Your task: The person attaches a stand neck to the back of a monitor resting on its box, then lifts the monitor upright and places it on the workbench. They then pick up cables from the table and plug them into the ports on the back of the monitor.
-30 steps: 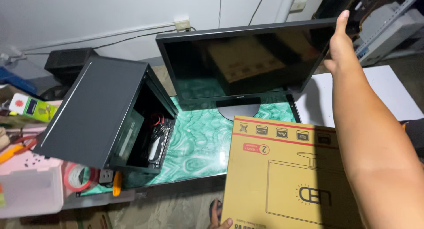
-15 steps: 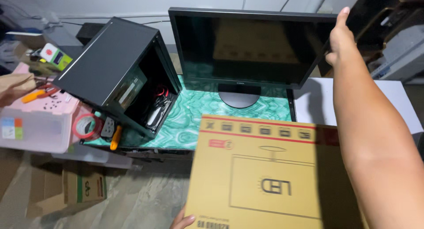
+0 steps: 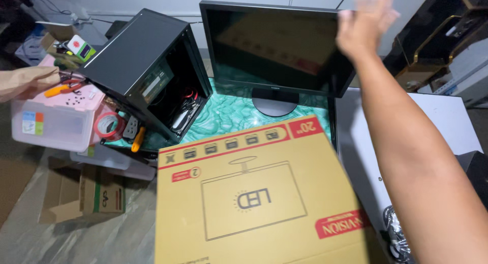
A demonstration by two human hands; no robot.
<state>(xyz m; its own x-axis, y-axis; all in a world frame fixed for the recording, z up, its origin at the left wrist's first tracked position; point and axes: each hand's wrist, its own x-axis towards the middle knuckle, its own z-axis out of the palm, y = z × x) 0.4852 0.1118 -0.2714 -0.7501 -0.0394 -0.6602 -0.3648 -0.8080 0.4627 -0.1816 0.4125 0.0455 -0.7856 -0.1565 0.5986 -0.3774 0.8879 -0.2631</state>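
One large cardboard box (image 3: pixel 259 193) fills the lower middle of the view, flat printed face up, its far edge reaching over the green marbled counter (image 3: pixel 234 114) toward the foot of the black monitor (image 3: pixel 277 48). No hand shows on the box, so what holds it cannot be told; the left hand is out of sight. The right hand (image 3: pixel 366 25) is raised at the monitor's upper right corner, blurred, its fingers spread and grasping nothing. Left of the monitor an open black computer case (image 3: pixel 147 70) stands tilted on the counter, with a red tape roll (image 3: pixel 108 125) and a pink plastic bin (image 3: pixel 56 116) beside it. A smaller carton (image 3: pixel 84 195) lies on the floor. To handle the monitor well, I would judge, take it by the frame, not the screen, and keep the box level and clear of the stand.
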